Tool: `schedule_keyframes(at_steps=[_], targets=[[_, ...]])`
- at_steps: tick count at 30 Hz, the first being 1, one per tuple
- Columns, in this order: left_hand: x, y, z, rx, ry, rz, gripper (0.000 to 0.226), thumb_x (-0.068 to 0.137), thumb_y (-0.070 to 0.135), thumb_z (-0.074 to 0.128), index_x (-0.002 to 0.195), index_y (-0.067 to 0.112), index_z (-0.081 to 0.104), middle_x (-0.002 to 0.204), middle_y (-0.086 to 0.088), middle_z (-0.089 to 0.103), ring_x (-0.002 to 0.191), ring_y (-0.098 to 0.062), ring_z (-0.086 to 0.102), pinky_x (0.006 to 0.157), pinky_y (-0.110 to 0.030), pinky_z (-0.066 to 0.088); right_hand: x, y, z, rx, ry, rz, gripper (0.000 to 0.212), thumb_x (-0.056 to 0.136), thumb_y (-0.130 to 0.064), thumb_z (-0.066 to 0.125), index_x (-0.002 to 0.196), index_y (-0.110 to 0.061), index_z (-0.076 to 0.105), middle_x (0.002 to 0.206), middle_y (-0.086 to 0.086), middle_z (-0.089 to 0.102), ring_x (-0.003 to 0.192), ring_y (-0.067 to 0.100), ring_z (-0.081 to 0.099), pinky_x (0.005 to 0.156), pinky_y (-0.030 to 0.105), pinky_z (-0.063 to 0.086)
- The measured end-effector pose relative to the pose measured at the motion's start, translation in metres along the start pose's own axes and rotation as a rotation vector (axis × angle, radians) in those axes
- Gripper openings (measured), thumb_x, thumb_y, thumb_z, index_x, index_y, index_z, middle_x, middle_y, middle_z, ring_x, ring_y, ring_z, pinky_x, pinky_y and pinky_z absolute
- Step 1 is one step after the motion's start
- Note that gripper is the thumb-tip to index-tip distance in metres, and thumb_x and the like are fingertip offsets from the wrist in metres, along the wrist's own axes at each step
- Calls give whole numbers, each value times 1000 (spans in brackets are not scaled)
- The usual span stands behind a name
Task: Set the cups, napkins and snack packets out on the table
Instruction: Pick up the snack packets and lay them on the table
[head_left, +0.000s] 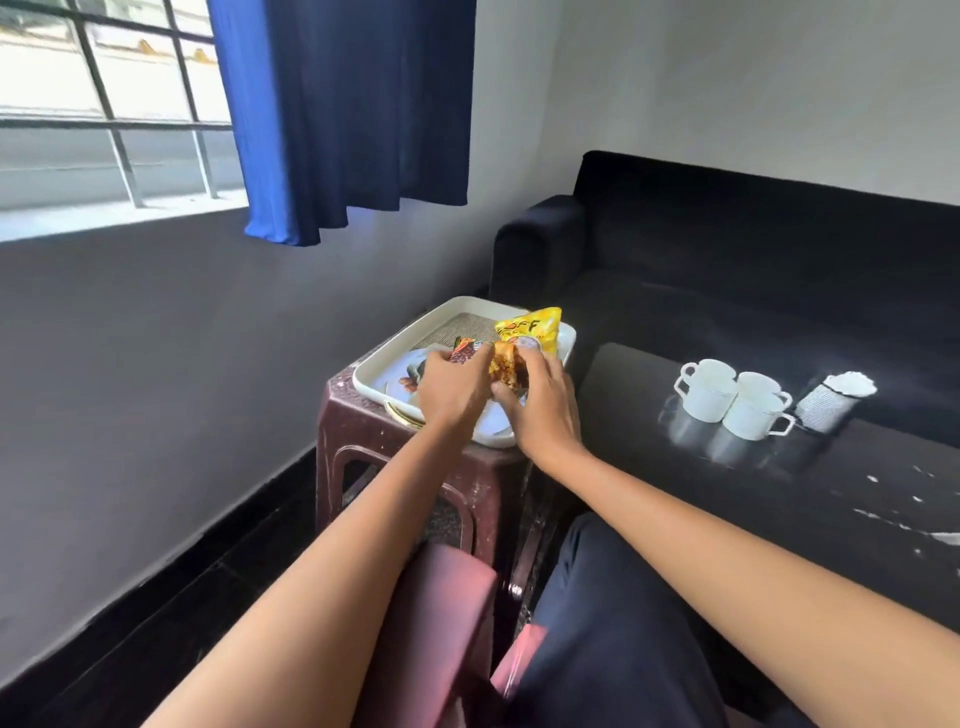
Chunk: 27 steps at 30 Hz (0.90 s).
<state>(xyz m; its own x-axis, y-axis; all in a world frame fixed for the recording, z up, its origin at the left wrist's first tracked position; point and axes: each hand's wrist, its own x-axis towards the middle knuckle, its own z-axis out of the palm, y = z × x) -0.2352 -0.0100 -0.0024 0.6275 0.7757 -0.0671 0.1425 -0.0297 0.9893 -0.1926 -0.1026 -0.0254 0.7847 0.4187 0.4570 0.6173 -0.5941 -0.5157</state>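
A white tray (387, 345) rests on a maroon plastic stool (374, 447). Over it, my left hand (452, 387) and my right hand (545, 408) both grip an orange and dark snack packet (504, 364). A yellow snack packet (535, 327) stands behind it at the tray's far edge. Three white cups (732, 397) sit together on the glossy black table (779, 493) to the right. Beside them stands a silver holder with white napkins (834, 400).
A black sofa (727, 249) runs behind the table. A window with a blue curtain (343, 114) is on the left wall. My legs in dark trousers (613, 623) and a maroon seat edge (441, 613) fill the foreground.
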Motion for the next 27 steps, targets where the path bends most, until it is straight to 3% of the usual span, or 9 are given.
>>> schedule_keyframes(at_steps=[6,11,13,15,17,20,23,24,27], targets=[[-23,28,11,-326,-120,-75,47,80,35,71,119,9,60,118,-15,65,99,-25,64,82,-39,52,-22,-3,-55,45,142,-94,48,87,-26,62,131,-18,47,134,2,44,120,22,43,101,36,38],[-55,48,23,-477,-287,-102,43,81,16,74,121,8,59,101,-11,67,70,-14,64,47,-23,52,-51,12,-105,67,189,-128,44,87,-24,61,129,-18,49,132,1,46,121,18,45,102,27,35],[-74,54,34,-490,-362,-120,44,81,13,74,121,9,58,105,-11,68,74,-14,65,51,-25,56,-64,21,-130,72,253,-85,37,86,-24,60,122,-18,52,124,-1,50,116,18,49,100,37,41],[-90,54,47,-455,-436,-145,44,79,15,76,119,14,60,110,-10,68,88,-18,67,68,-32,58,-75,32,-157,100,336,-3,31,86,-25,59,117,-21,55,113,-7,49,110,17,52,95,44,44],[-101,50,53,-390,-538,-144,38,78,17,77,114,19,63,105,-5,69,88,-17,67,67,-31,56,-80,43,-178,118,354,111,32,86,-28,59,117,-23,54,112,-11,47,111,17,51,97,46,42],[-119,49,65,-258,-741,-100,26,79,23,76,103,26,66,91,3,71,75,-9,66,57,-24,51,-92,65,-218,297,158,339,41,85,-37,61,122,-22,50,125,-3,52,117,16,50,101,38,39],[-138,44,78,-179,-874,-70,26,77,23,77,100,26,67,82,4,72,69,-9,68,54,-24,53,-116,79,-240,602,-117,498,62,75,-49,67,128,-22,50,127,-4,58,113,7,55,91,22,40],[-147,40,84,-155,-912,-65,28,76,22,78,101,24,67,79,4,72,67,-10,68,55,-25,55,-126,84,-242,670,-158,520,69,66,-53,70,126,-23,52,124,-5,61,111,5,58,91,21,43],[-172,30,100,-125,-946,-51,31,77,18,78,105,17,65,76,1,72,61,-11,69,51,-25,55,-148,97,-238,773,-183,582,81,52,-53,78,124,-25,53,116,-1,68,109,13,63,102,36,45]])
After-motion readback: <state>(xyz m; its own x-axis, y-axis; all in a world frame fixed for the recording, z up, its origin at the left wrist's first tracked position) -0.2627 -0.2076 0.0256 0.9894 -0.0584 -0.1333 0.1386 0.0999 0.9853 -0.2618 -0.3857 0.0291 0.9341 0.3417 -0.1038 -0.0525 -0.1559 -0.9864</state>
